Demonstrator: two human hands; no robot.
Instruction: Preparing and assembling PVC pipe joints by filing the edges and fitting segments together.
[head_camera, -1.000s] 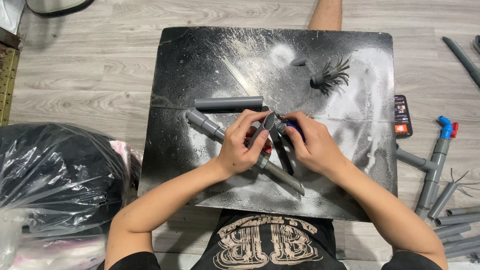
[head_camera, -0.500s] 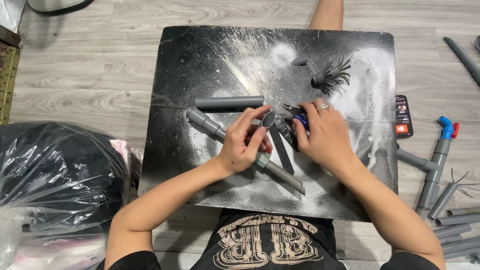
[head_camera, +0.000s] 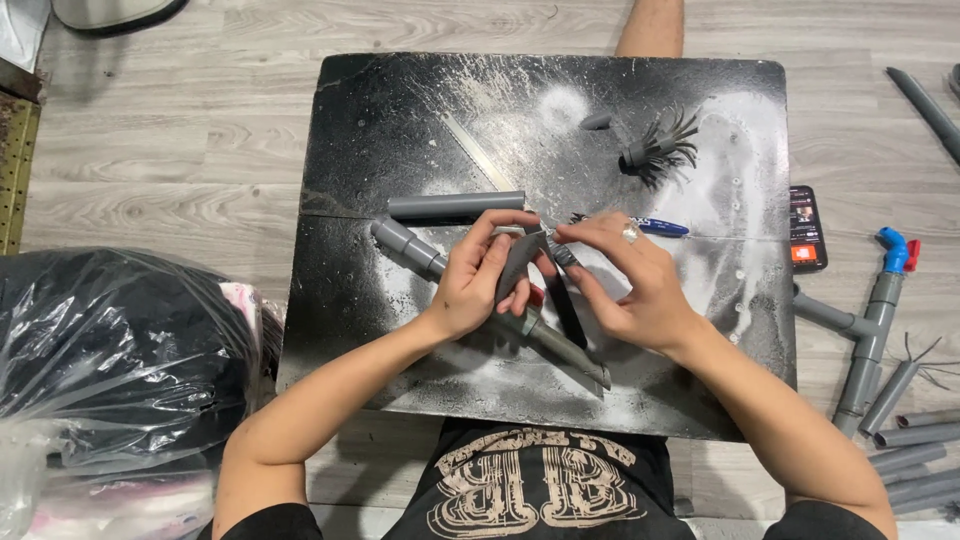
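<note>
Here my left hand (head_camera: 478, 280) pinches a grey strip (head_camera: 520, 262) over the black board (head_camera: 400, 120); my right hand (head_camera: 630, 285) closes fingertips on its top end. I'd keep it taut. Wrists are bent inward, forearms angled in, above a long grey pipe (head_camera: 480, 290).

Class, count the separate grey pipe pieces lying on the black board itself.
2: a short grey pipe above the hands, and a long jointed pipe running diagonally beneath them. The hands may hide more.
</note>
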